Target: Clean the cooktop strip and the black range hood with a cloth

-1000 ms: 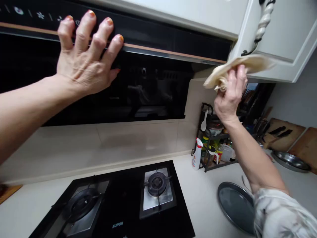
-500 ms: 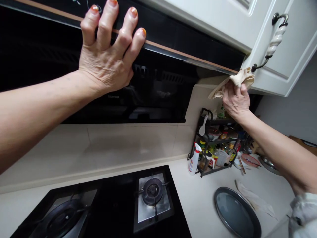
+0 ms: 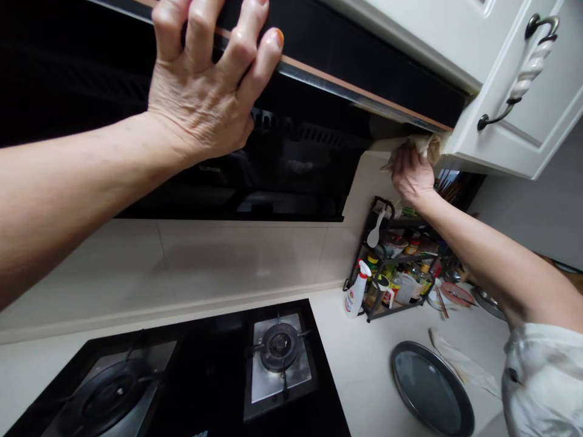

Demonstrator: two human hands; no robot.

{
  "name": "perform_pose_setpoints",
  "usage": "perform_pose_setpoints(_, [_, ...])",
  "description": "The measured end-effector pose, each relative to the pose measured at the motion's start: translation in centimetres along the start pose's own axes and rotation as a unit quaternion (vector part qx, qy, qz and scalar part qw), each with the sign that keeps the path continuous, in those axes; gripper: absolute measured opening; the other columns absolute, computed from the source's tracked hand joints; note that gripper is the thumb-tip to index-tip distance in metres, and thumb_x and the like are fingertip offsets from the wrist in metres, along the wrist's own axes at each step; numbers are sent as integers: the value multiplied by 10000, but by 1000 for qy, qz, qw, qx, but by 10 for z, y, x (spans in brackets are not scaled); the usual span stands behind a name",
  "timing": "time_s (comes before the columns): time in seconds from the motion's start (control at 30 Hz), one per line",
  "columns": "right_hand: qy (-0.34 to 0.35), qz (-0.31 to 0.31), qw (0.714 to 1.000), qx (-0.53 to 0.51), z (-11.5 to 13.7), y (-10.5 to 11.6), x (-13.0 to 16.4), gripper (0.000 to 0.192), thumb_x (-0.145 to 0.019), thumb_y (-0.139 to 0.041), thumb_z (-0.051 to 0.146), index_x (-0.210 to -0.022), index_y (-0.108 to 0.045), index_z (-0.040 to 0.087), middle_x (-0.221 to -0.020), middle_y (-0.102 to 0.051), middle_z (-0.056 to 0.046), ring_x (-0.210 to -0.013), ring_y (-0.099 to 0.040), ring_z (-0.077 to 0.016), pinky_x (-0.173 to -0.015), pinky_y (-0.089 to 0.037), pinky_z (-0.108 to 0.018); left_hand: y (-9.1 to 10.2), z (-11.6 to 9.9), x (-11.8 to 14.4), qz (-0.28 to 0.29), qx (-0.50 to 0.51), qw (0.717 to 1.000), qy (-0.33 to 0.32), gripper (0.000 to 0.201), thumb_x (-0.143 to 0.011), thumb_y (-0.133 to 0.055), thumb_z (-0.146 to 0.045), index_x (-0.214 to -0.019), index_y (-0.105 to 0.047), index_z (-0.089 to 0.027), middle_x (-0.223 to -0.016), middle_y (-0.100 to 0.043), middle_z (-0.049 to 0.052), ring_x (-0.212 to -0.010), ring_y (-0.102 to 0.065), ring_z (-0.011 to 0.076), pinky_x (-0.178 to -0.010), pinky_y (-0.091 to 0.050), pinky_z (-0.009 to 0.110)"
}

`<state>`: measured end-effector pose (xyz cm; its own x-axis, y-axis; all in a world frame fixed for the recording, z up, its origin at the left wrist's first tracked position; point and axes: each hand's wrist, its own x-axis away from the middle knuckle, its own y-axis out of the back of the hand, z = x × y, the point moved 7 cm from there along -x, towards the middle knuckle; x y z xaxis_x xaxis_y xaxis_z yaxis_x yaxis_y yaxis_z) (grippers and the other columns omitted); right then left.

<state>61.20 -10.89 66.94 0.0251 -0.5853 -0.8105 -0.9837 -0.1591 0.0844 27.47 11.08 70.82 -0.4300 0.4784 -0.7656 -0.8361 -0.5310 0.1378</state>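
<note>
My left hand (image 3: pixel 204 91) lies flat with spread fingers on the front of the black range hood (image 3: pixel 319 109), its fingertips over the hood's upper edge strip. My right hand (image 3: pixel 411 173) presses a crumpled beige cloth (image 3: pixel 428 145) into the corner where the hood's right end meets the underside of the white wall cabinet (image 3: pixel 514 145). Most of the cloth is hidden behind the hand and the cabinet edge.
A black gas hob (image 3: pixel 191 376) with two burners sits below on the pale counter. To the right stand a white spray bottle (image 3: pixel 354 297), a black rack of condiment jars (image 3: pixel 396 267), a round dark tray (image 3: pixel 430 388) and a crumpled wrapper (image 3: pixel 462 364). A cabinet handle (image 3: pixel 523 67) hangs upper right.
My right hand has carried the cloth left and inward, from the cabinet's front edge to the corner beside the hood. My left hand has shifted right and up along the hood front.
</note>
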Motion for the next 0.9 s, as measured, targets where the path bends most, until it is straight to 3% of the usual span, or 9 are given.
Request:
perform_pose_setpoints(0.17, [18, 27, 993, -117, -4, 23, 23, 617, -1041, -169, 195, -1473, -577, 32, -1399, -600, -271, -1359, -510, -373, -1100, -433, -566, -2, 0, 1, -16, -21, 1000, -15, 1015, -917, -457, -143, -1659, 230, -232, -1748, -37, 219, -1542, 26, 537, -1061, -121, 909])
perform_pose_setpoints(0.3, [20, 30, 986, -163, -8, 42, 45, 626, -1041, -159, 212, -1489, -586, 115, -1385, -621, -226, -1380, -495, -368, -1097, -427, -561, -2, 0, 1, -28, -21, 999, -22, 1034, -895, -475, -128, -1663, 212, -209, -1746, -27, 227, -1536, 72, 525, -1074, -106, 902])
perform_pose_setpoints(0.4, [15, 22, 984, -175, -12, 44, 48, 608, -1040, -200, 221, -1539, -541, 155, -1427, -601, -197, -1399, -484, -372, -1099, -416, -578, -3, 0, 3, -32, -6, 999, -25, 1021, -901, -470, -136, -1667, 200, -221, -1751, -16, 214, -1539, 73, 526, -1081, -78, 901])
perform_pose_setpoints(0.5, [16, 26, 986, -167, -6, 28, 31, 600, -1040, -206, 192, -1548, -521, 131, -1448, -584, -210, -1396, -488, -369, -1096, -413, -587, -4, 2, 3, -32, -2, 999, -23, 1022, -906, -479, -144, -1666, 196, -240, -1754, -35, 195, -1545, 71, 519, -1101, -69, 882])
perform_pose_setpoints(0.73, [3, 71, 988, -134, 34, -32, -29, 554, -1039, -210, 134, -1424, -545, -81, -1402, -564, -328, -1356, -497, -361, -1114, -397, -555, -4, 1, 0, -3, -38, 999, -37, 945, -952, -393, -167, -1611, 283, -210, -1697, -62, 270, -1481, 116, 543, -1034, -71, 875])
perform_pose_setpoints(0.9, [-6, 65, 970, -232, 60, -54, -58, 551, -1056, -197, 182, -1382, -621, 51, -1243, -676, -252, -1245, -556, -337, -1065, -396, -580, 0, -1, -1, 1, -65, 998, -23, 988, -917, -443, -144, -1618, 251, -194, -1696, -94, 291, -1516, 62, 543, -1068, -127, 874])
